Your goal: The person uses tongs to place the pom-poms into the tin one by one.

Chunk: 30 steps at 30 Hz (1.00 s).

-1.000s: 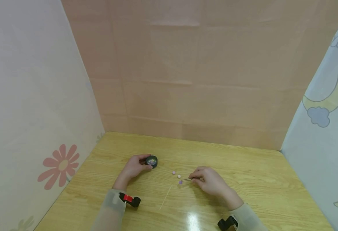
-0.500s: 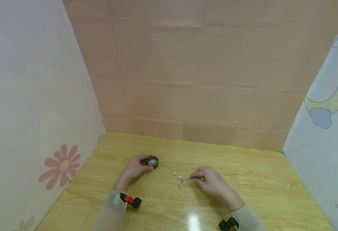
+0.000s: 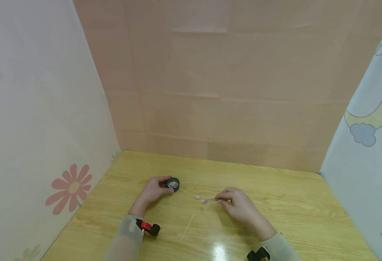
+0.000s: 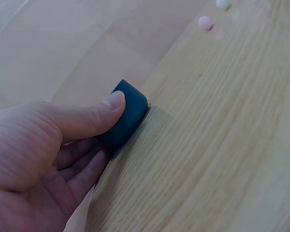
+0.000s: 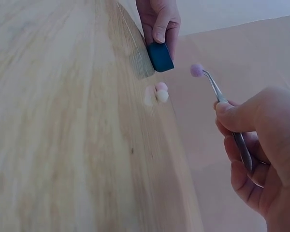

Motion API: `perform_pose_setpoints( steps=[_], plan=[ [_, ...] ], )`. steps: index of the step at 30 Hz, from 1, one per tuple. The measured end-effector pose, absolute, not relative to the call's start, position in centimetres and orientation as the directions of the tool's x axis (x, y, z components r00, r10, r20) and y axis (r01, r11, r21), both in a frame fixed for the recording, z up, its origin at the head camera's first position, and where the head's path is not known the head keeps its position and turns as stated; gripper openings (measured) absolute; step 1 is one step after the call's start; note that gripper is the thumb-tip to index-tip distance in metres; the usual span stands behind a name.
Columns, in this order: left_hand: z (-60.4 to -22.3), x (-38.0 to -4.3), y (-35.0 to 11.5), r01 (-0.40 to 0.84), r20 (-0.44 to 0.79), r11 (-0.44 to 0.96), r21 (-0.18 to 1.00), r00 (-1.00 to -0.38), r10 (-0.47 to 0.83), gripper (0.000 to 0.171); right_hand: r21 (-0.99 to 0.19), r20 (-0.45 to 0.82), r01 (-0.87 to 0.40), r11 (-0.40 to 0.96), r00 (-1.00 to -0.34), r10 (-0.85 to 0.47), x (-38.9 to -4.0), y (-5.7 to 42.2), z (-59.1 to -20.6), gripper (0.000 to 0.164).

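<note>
My left hand [image 3: 152, 190] grips a small dark round container [image 4: 128, 118], thumb on one side and fingers on the other, at the tabletop. Several coloured bits show inside it in the head view. My right hand [image 3: 238, 203] pinches metal tweezers [image 5: 217, 89] with bent tips. A purple ball [image 5: 196, 70] is held at those tips, raised above the table. A pink ball [image 4: 206, 22] and a white ball [image 5: 162, 95] lie on the table between the hands. The purple ball overlaps the white one in the head view.
The wood-grain table [image 3: 269, 185] carries a thin pale line [image 3: 188, 224] between the forearms. A brown sheet [image 3: 217, 90] stands behind it, with printed white sheets at the left [image 3: 41, 108] and right.
The purple ball has risen slightly from beside the white ball, carried by the tweezers in my right hand. My left hand stays on the container.
</note>
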<state>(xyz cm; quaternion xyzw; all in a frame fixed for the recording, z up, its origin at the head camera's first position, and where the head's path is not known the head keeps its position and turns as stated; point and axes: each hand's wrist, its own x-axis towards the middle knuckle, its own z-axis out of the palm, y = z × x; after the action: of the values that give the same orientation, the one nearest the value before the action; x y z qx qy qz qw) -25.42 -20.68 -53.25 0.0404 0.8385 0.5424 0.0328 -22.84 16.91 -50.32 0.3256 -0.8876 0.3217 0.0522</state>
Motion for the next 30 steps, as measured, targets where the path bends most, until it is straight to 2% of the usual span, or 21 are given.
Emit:
perform_pose_setpoints(
  steps=[12, 23, 30],
  plan=[
    [-53.7, -25.4, -20.6, 0.043, -0.004, 0.398, 0.916, -0.993, 0.116, 0.058, -0.519, 0.373, -0.564, 0.642, -0.826, -0.423, -23.4, 14.2, -50.3, 0.016],
    [-53.6, -25.5, -20.8, 0.051, 0.004, 0.408, 0.912, -0.993, 0.114, 0.058, -0.628, 0.313, -0.494, 0.601, -0.868, -0.387, -25.8, 9.6, -49.5, 0.015],
    [-53.5, -25.5, -20.8, 0.054, 0.006, 0.420, 0.906, -0.993, 0.116, 0.059, -0.639, 0.291, -0.498, 0.587, -0.862, -0.414, -27.1, 7.0, -49.8, 0.016]
  ],
)
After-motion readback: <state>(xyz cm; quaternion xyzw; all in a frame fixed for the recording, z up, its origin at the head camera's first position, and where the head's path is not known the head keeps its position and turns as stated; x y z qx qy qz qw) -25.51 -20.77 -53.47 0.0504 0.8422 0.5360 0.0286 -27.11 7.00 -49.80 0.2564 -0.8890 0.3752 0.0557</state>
